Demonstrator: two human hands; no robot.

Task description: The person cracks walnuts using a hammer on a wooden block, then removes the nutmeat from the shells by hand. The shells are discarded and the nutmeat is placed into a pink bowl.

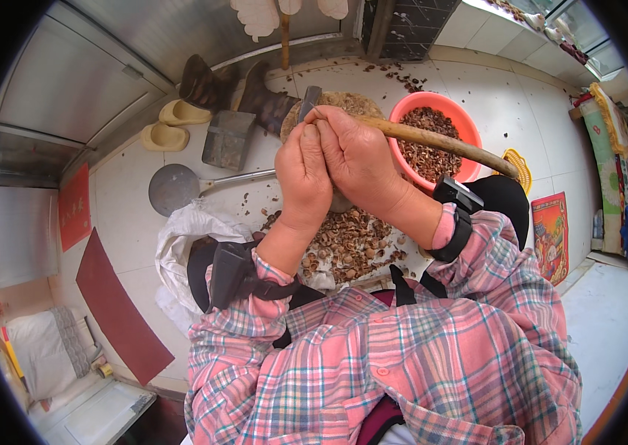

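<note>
My left hand (304, 172) and my right hand (355, 147) meet with curled fingers and thumbs side by side; whatever may be between them is hidden. Just beyond them, the steel head of a hammer (309, 103) overlaps a round block (355, 102). Its wooden handle (447, 142) passes behind my right hand and extends right, across a pink plastic basin (472, 119) holding dark brown nut pieces (431, 144). Broken nutshells, apparently walnut, and some round nuts (350, 245) lie on the floor below my hands.
Left are a white woven sack (175, 239), a metal ladle (174, 189), a metal dustpan (229, 139), yellow slippers (165, 137) and dark boots (267, 97). A yellow plastic basket (520, 167) sits right of the basin, near a red picture sheet (551, 236).
</note>
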